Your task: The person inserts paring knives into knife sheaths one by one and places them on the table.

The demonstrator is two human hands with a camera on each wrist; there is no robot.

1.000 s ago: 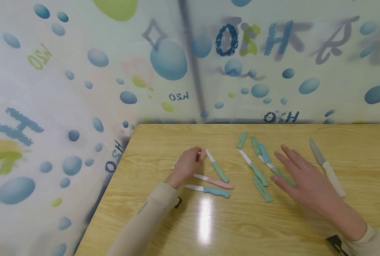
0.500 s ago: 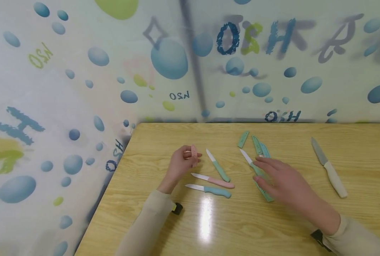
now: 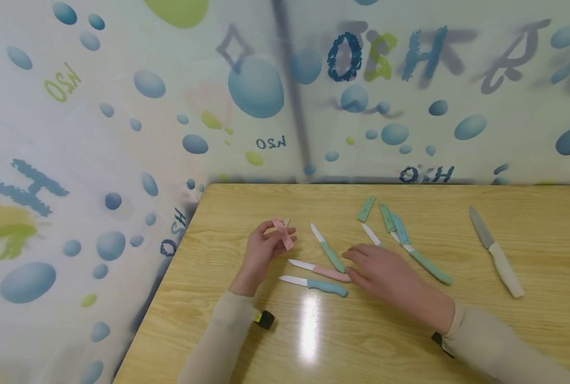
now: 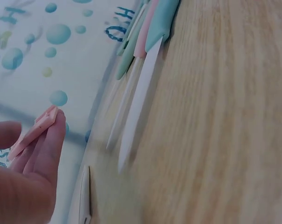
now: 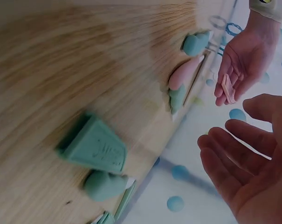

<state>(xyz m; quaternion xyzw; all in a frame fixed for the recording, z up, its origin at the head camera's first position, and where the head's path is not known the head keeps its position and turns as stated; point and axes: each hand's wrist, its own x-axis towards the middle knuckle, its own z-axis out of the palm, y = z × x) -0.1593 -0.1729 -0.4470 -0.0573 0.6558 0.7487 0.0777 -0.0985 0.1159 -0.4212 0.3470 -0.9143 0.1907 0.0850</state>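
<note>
My left hand (image 3: 259, 250) holds a pink knife sheath (image 3: 285, 237) between thumb and fingers, raised over the table. In the left wrist view, the sheath (image 4: 36, 133) lies along the fingers. My right hand (image 3: 392, 280) hovers with loosely bent fingers and nothing in them, its fingertips close to the handle ends of a green knife (image 3: 331, 255) and a pink knife (image 3: 329, 273). A blue knife (image 3: 326, 288) lies just in front of these. Under the right hand, another green knife is hidden but for its blade (image 3: 371, 234); a green sheath (image 5: 98, 147) shows in the right wrist view.
Two green sheaths (image 3: 367, 208) and a blue sheath (image 3: 400, 230) lie at the back; the blue one overlaps a third green knife (image 3: 431, 266). A large cream-handled knife (image 3: 505, 269) lies far right. Beside the left hand, a whitish flat piece (image 4: 85, 198) rests on the table (image 3: 361, 341).
My left hand has lifted the pink sheath from the table and turned it, drawing slightly left. My right hand has swept leftward, from over the right-hand green knife to near the pink knife's handle.
</note>
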